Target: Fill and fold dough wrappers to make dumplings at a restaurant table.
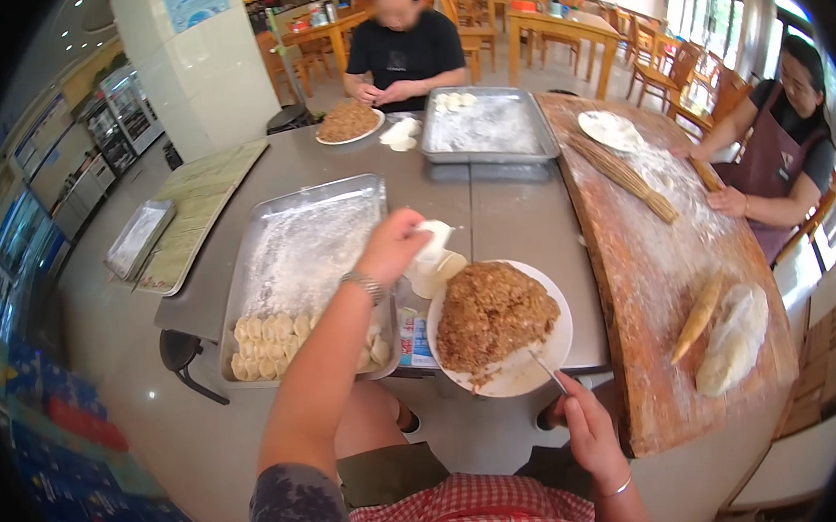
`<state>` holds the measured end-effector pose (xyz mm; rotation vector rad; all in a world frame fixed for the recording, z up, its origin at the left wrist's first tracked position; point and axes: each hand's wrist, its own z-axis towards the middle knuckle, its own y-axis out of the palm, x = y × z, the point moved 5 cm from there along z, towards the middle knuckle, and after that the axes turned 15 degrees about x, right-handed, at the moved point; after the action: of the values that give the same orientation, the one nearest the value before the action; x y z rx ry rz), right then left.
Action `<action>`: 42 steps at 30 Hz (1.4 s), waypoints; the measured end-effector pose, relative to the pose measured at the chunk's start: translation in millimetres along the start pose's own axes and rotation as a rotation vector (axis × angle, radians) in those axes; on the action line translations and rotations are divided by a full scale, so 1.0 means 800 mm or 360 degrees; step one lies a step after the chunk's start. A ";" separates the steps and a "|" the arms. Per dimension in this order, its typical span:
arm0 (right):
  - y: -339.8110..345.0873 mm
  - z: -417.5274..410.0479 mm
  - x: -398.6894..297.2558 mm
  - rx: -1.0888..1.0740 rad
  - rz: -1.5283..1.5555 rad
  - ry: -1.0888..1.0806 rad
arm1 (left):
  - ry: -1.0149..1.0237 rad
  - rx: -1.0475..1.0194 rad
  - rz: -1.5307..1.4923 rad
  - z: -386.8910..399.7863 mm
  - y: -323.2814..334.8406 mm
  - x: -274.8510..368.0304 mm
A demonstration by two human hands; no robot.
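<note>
Pinched in my left hand [392, 247] is a thin white dough wrapper [436, 235], raised over a few more round wrappers [435, 276] on the table. My right hand [591, 427] grips a slim metal utensil [546, 372], whose tip reaches over the near rim of a white plate [517, 381]. Brown minced filling [498, 310] is heaped on that plate. To the left, a floured metal tray [307, 229] carries rows of folded dumplings [268, 346] along its near edge; my left forearm hides some of them.
A wooden board [644, 274] on the right bears dough [735, 341], a rolling pin [698, 318] and a straw whisk [623, 177]. A co-worker [773, 141] rolls there. Across the table, another person [403, 51] works near a second filling plate [350, 122] and tray [490, 150].
</note>
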<state>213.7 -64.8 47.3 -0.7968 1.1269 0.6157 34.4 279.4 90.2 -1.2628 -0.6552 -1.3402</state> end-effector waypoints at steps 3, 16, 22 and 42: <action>-0.021 0.016 -0.025 0.0055 -0.0429 -0.0262 | -0.0487 0.0152 -0.1173 -0.057 -0.020 0.047; -0.010 0.078 -0.020 0.0146 -0.1282 -0.0271 | -0.1883 0.0104 -0.2260 -0.344 0.049 -0.052; 0.005 0.050 -0.016 -0.0202 -0.0814 -0.0272 | -0.1873 0.0176 -0.2289 -0.341 0.094 -0.070; 0.061 0.004 -0.010 -0.0555 -0.0249 0.0151 | -0.1668 0.0403 -0.2323 -0.314 0.107 -0.014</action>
<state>175.0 -34.4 43.8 -1.2132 1.0439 0.6566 37.0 34.3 -12.9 -1.1648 -2.7476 -1.4285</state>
